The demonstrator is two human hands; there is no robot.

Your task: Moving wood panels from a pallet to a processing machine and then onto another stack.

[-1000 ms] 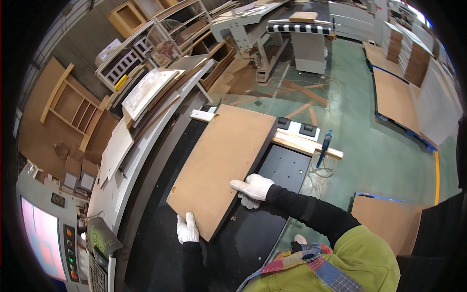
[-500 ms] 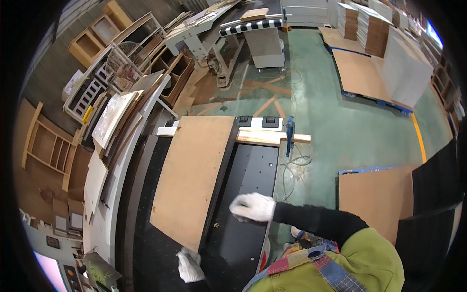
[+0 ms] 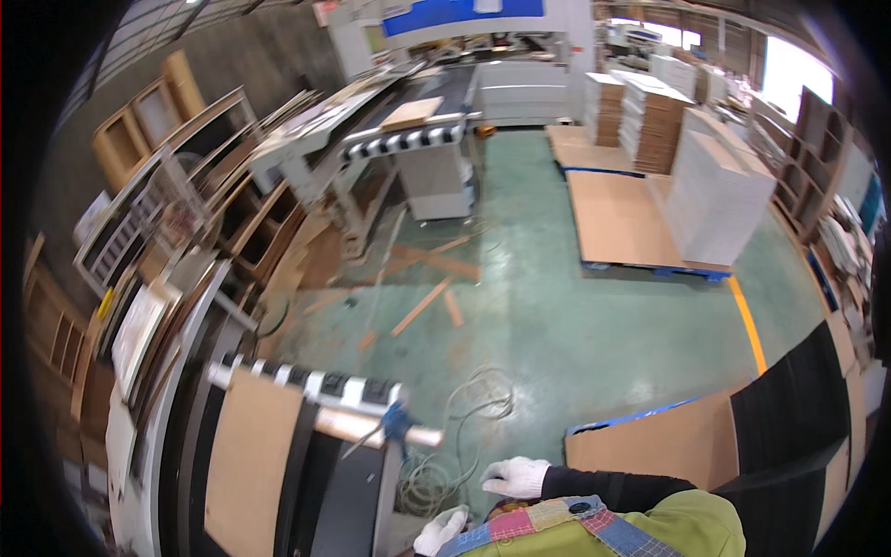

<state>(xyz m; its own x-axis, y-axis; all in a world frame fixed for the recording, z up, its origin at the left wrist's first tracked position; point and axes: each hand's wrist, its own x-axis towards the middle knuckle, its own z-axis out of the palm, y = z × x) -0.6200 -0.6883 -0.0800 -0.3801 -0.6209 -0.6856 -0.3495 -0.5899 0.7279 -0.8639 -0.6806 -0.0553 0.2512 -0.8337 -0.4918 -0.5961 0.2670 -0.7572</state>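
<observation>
My right hand (image 3: 516, 477), in a white work glove, is in front of my body with its fingers curled; whatever they may hold is hidden. Lower and to the left, close to my overalls strap, my left hand (image 3: 440, 532) in a white glove is partly cut off by the lower edge, its fingers too unclear to read. Both hands are apart from the tan wooden panel (image 3: 249, 455), which lies on the black-topped workbench (image 3: 339, 515) at the lower left. A blue clamp (image 3: 397, 424) sits at the bench's far end, by a light wood strip (image 3: 348, 426).
Coiled hose (image 3: 429, 490) lies on the green floor beside the bench. Wooden strips (image 3: 420, 307) are scattered farther ahead. To the right are a board-topped pallet (image 3: 650, 446) and another pallet (image 3: 624, 218) beside stacked white panels (image 3: 719, 200). Furniture frames (image 3: 176, 200) line the left side.
The view has swung up and to the right, so bench and panel now sit lower left. Both hands have come away from the bench toward my body.
</observation>
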